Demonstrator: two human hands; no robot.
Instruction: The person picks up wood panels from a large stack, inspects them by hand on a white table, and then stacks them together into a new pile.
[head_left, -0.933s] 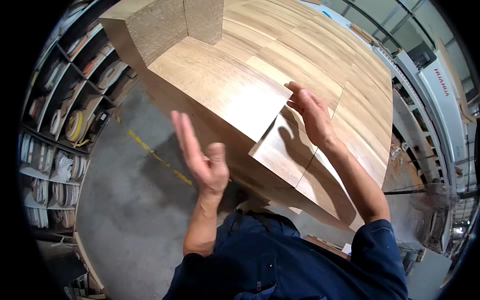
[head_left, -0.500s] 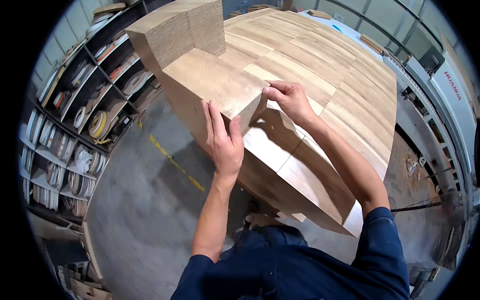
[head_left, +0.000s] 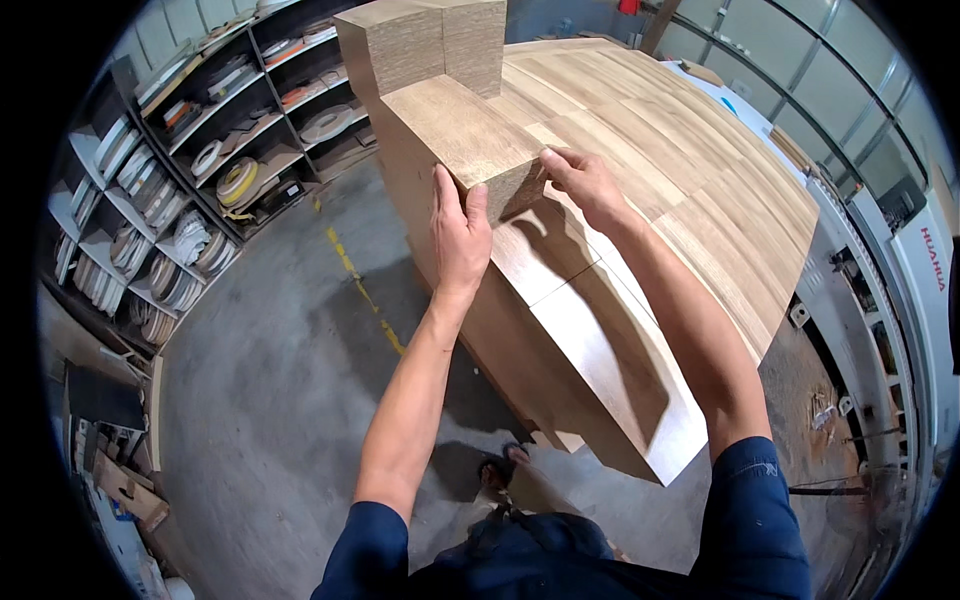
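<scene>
A tall stack of light brown wooden boards [head_left: 463, 132] rests on a larger pile of wood pieces. My left hand [head_left: 461, 240] lies against the stack's near left corner, fingers stretched along its left side and thumb at the near end. At the near right corner, my right hand [head_left: 587, 186] pinches the board edge between thumb and fingers. A higher block of boards [head_left: 415, 45] stands right behind the stack. Below my hands, a smooth pale board surface [head_left: 590, 315] runs toward me, with my right forearm's shadow across it.
Wide rows of wooden planks [head_left: 680, 150] spread to the right. Shelves [head_left: 225, 110] with rolls of edge banding stand at the left, across a grey floor [head_left: 260, 370] with a yellow line. A long white machine [head_left: 915, 260] runs along the right, with scraps on the floor beside it.
The whole view has shifted, so the stack sits further right and higher in the picture. Both hands stay at the same two corners of the stack.
</scene>
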